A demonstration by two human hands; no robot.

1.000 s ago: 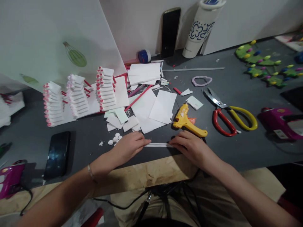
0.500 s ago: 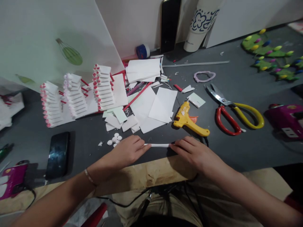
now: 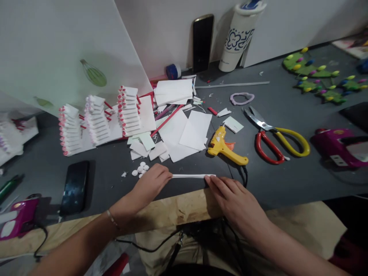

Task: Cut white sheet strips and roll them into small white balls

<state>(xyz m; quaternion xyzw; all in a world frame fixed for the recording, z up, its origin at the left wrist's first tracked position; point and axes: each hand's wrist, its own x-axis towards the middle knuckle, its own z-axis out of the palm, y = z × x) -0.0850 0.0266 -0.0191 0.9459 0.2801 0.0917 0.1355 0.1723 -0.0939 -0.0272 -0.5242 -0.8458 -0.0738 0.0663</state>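
A narrow folded white paper strip [image 3: 188, 176] lies level along the front of the dark table. Its left end is pinched by my left hand [image 3: 153, 182], which is closed with its fingers together. My right hand [image 3: 234, 193] has its fingertips closed on the strip near the right end, and a short piece of it shows past them. Beside my left hand sits a small heap of white round pieces [image 3: 140, 168], partly hidden by it. A yellow hot glue gun [image 3: 224, 147] lies just beyond my right hand, its cord running down behind that hand.
White paper sheets [image 3: 175, 134] and small cards cover the middle. Racks of white rolls with red tips [image 3: 129, 111] stand at left. Scissors [image 3: 267, 130] lie at right. A phone [image 3: 75, 188], another leaning phone [image 3: 202, 44], a tumbler [image 3: 240, 38] and a purple device [image 3: 342, 147] are around.
My right hand has slid back and down a little, so the strip's right end now shows beyond its fingertips. My left hand has shifted slightly left, baring more strip. The camera view has tilted up.
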